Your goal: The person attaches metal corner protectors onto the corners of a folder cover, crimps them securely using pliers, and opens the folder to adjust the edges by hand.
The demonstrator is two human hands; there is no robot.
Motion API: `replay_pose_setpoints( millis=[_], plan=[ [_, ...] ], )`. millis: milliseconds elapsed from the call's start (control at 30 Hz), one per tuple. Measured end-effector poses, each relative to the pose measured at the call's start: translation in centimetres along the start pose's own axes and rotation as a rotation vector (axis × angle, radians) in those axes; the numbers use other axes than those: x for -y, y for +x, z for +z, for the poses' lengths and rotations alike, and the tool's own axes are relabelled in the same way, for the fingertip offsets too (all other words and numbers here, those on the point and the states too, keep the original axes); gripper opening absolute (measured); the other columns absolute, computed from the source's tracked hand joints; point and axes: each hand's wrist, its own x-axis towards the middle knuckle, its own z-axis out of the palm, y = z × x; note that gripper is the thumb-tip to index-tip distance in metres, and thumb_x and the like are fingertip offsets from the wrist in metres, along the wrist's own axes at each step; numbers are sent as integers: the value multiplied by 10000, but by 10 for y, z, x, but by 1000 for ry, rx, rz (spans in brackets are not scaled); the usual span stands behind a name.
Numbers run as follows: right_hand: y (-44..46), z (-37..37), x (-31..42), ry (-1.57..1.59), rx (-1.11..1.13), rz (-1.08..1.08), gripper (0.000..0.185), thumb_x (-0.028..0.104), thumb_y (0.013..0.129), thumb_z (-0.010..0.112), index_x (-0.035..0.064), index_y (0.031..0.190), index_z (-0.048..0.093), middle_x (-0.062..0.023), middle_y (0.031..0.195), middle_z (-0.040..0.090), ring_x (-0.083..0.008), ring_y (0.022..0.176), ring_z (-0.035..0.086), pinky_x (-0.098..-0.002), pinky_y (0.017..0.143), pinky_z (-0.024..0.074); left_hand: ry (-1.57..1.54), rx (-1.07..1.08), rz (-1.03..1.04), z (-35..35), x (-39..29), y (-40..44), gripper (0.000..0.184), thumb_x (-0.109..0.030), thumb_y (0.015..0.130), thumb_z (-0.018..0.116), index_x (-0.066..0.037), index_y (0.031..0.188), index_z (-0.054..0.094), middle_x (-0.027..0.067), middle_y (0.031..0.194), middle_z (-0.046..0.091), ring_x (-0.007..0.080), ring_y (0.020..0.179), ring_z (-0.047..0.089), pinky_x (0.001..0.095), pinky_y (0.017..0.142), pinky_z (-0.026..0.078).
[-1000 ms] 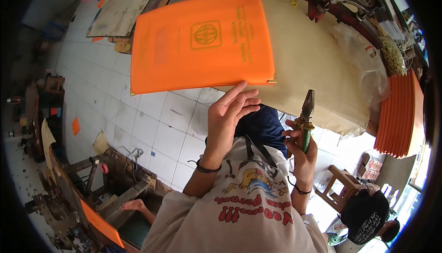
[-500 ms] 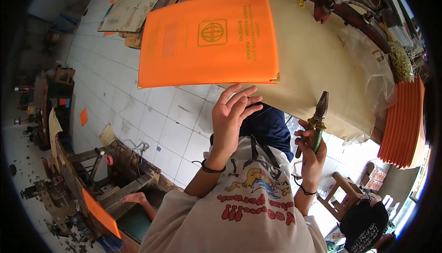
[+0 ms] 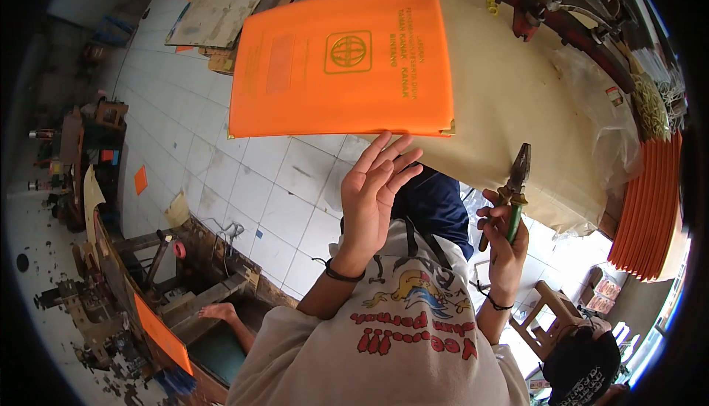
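Observation:
An orange folder [image 3: 295,103] with gold print and metal corner pieces lies on the tan-covered table, its near edge towards me. Just below that edge is my left hand [image 3: 369,192], fingers stretched and apart, the fingertips close to the folder; whether they touch it I cannot tell. Nothing is in that hand. My right hand [image 3: 506,240] is wrapped around the handles of a pair of pliers [image 3: 515,195]. The green grip shows beside the fingers, and the dark jaws point up over the table's near edge.
Tan sheeting [image 3: 509,96] covers the table. On the right stand a stack of orange covers [image 3: 646,210] and a clear plastic bag [image 3: 602,125]. A red metal frame [image 3: 550,18] crosses the far side. A person in a black cap [image 3: 583,365] is at lower right; another person's foot [image 3: 218,310] shows lower left.
The whole view has shifted slightly. My left fingertips appear a little nearer the folder's edge; my right hand keeps hold of the pliers in much the same pose.

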Motion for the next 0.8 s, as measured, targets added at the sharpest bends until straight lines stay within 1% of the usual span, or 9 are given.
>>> replay_pose_setpoints(
  millis=[67, 167, 367, 400, 500, 533, 600, 700, 800],
  plan=[
    [4, 1, 1, -9, 22, 9, 215, -26, 836, 550, -4, 1045, 591, -189, 1277, 579, -144, 887, 605, -216, 593, 467, 14, 6, 4, -1, -1, 1, 534, -147, 993, 429, 100, 1452, 316, 301, 1408, 457, 381, 1244, 542, 433, 1030, 494],
    [9, 5, 2, 18, 83, 1, 206, -23, 843, 547, -5, 1042, 596, -170, 1271, 588, -132, 863, 604, -216, 594, 469, -10, 69, -95, -4, -2, 1, 544, -159, 992, 427, 100, 1457, 312, 300, 1411, 455, 376, 1246, 543, 432, 1031, 490],
    [49, 42, 32, -97, 183, -66, 226, -72, 825, 521, -19, 1032, 598, -198, 1398, 529, -83, 773, 574, -202, 637, 444, -59, 116, -135, -4, 3, 7, 566, -161, 984, 423, 108, 1462, 285, 296, 1409, 458, 367, 1253, 537, 422, 1026, 491],
    [56, 52, 33, -101, 150, -109, 211, -65, 832, 528, -17, 1026, 594, -162, 1276, 614, -74, 736, 560, -203, 619, 426, -91, 121, -150, -6, 3, 8, 575, -165, 982, 429, 107, 1465, 276, 293, 1408, 460, 362, 1252, 538, 418, 1025, 492],
    [64, 59, 39, -63, 211, -2, 178, -45, 850, 532, -8, 1012, 598, -104, 1090, 676, -72, 715, 545, -207, 617, 423, -270, 138, -206, -12, 4, 10, 602, -182, 978, 446, 95, 1476, 254, 272, 1397, 478, 344, 1232, 554, 408, 1016, 497],
    [64, 64, 40, -101, 198, -18, 147, -24, 869, 534, -6, 997, 605, -47, 925, 664, -79, 723, 550, -218, 624, 430, -320, 160, -210, -15, 6, 11, 596, -177, 980, 450, 96, 1474, 257, 274, 1389, 483, 342, 1226, 559, 408, 1013, 498],
    [61, 67, 42, -175, 170, -43, 140, -15, 879, 533, -11, 1003, 599, -41, 907, 652, -82, 726, 550, -222, 630, 432, -418, 194, -215, -19, 8, 12, 585, -166, 984, 458, 97, 1469, 263, 280, 1373, 492, 340, 1215, 570, 409, 1008, 500],
    [60, 75, 51, -224, 126, -75, 117, 4, 895, 545, -15, 1000, 593, -31, 867, 632, -82, 726, 549, -223, 638, 431, -342, 221, -221, -20, 7, 15, 597, -238, 990, 445, 62, 1477, 274, 256, 1369, 507, 340, 1180, 586, 403, 993, 510],
    [69, 82, 61, -232, 98, -118, 99, 31, 911, 565, -18, 994, 587, -23, 828, 616, -75, 716, 537, -224, 634, 423, -346, 373, -160, -22, 9, 25, 613, -346, 1024, 411, 59, 1467, 286, 275, 1352, 516, 344, 1177, 592, 408, 985, 513]
  ],
)
